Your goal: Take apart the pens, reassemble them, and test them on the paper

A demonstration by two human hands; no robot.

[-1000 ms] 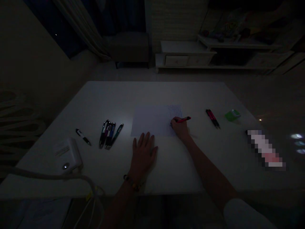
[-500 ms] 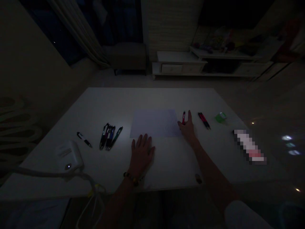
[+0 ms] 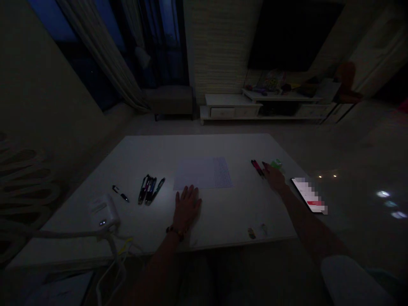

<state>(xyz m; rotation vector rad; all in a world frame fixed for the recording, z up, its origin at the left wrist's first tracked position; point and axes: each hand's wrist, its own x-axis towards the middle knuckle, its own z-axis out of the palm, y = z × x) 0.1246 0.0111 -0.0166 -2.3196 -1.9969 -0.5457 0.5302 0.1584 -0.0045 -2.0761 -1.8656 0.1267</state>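
Note:
My left hand (image 3: pixel 187 208) lies flat on the white table (image 3: pixel 204 146), fingers spread, fingertips at the near edge of a sheet of paper (image 3: pixel 194 173). Writing covers the paper's right part. Farther right, my right hand (image 3: pixel 275 178) has its fingers closed on a red pen (image 3: pixel 265 165). Just left of that pen lie a pair of red and black pens (image 3: pixel 257 167), side by side. A small green object (image 3: pixel 276 163) sits right behind my right hand; its kind is too dim to tell.
Several pens (image 3: pixel 149 189) lie grouped left of the paper, with a black and white pen (image 3: pixel 120 193) beyond them. A white device (image 3: pixel 103 211) and a cable (image 3: pixel 70 233) occupy the left front. A lit phone (image 3: pixel 307 195) lies at the right edge.
My right hand has carried the red pen from the paper's right edge to the right, beside the other red pens. My left hand stays at the paper. The view has tilted up.

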